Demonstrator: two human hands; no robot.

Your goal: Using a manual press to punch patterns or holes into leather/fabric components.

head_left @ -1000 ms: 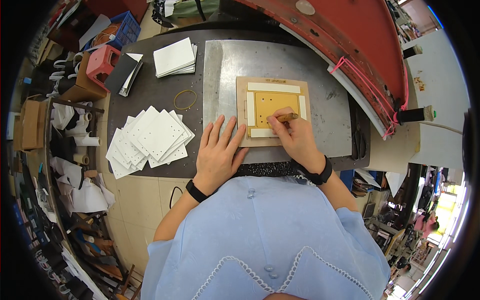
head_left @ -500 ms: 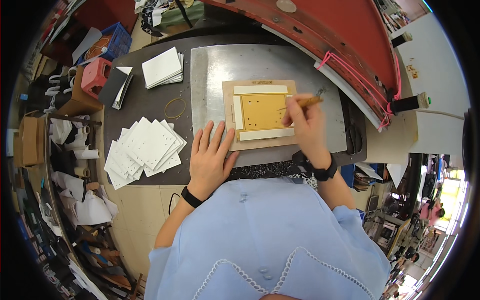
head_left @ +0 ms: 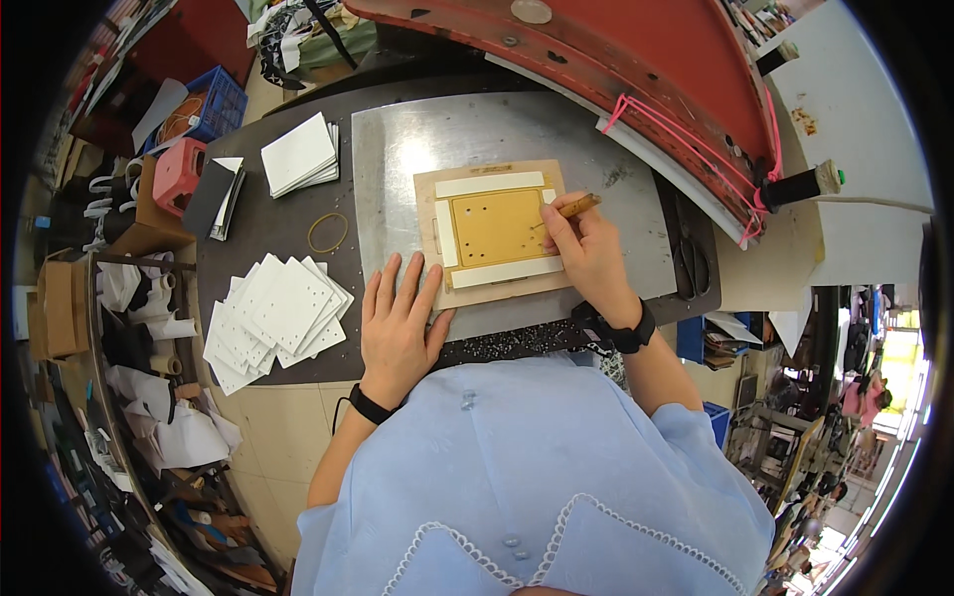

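A wooden die board (head_left: 427, 219) lies on the metal plate, with a yellow panel (head_left: 497, 223) framed by white strips at its centre. Several small holes or dark dots mark the panel. My right hand (head_left: 593, 253) is closed around the wooden handle of an awl-like tool (head_left: 578, 206), its thin tip pointing at the panel's right side. Whether the tip touches the panel I cannot tell. My left hand (head_left: 399, 323) rests flat, fingers spread, beside the board's lower left corner, the thumb close to its edge.
Punched white cards (head_left: 283, 313) lie fanned out at the left of the table, below a rubber band (head_left: 328, 233). Behind them sit a stack of white cards (head_left: 300, 154) and a dark folded piece (head_left: 212, 199). A red machine (head_left: 616, 50) with pink cord overhangs the back right.
The whole view has shifted, so the table and board appear farther left. My right hand, blurred before, now looks steadier, with the tool still over the panel's right side. My left hand stays flat.
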